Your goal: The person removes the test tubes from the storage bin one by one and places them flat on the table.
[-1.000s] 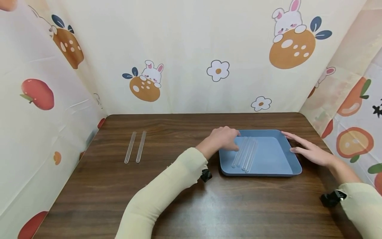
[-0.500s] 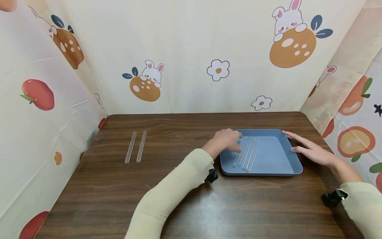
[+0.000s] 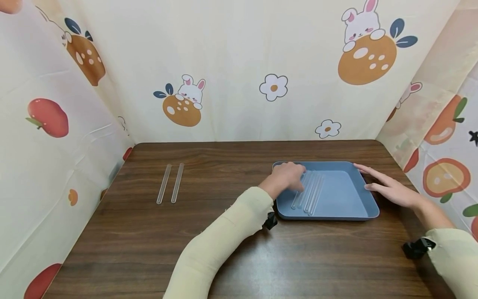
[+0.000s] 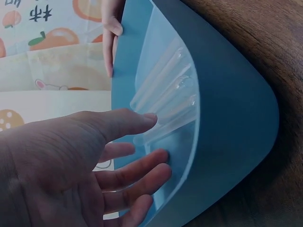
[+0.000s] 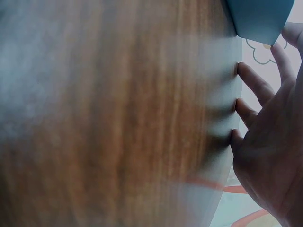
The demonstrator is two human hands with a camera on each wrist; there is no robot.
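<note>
Tubes [image 3: 311, 195] in tray [image 3: 347, 197] lay just right of left hand [image 3: 285, 177], running near-far; right hand [image 3: 392, 190] farther; I saw both spread.

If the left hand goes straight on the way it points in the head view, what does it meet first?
Probably the nearest clear tube in the blue tray. The left hand is close beside it, though depth is unclear.

Bright head view, soft glare on the tabletop [image 3: 306, 257], dimmer wrist views, tabletop blurred in the right one
</note>
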